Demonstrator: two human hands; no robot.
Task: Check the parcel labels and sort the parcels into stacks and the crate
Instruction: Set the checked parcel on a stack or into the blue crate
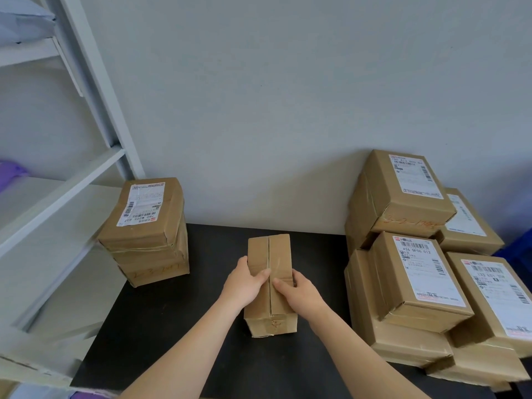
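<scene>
**Seam up, label out of sight**

The left hand (244,286) and right hand (299,292) clasp the parcel (273,254) from either side, thumbs on its top and fingers curled down its flanks. It sits on the bench (172,326) dead ahead, both hands equally near, its long axis running straight away from the person. Only a taped seam shows on top, so I judge it needs turning to find a label. Left of the parcel, the near stack (146,231) reads "780 M205". Right of it, the far pile (403,298) shows "436 QF06 012" and, higher, "780 A13"

One held parcel (280,254), about nine stacked parcels (380,203), five labels (416,177) showing.
</scene>
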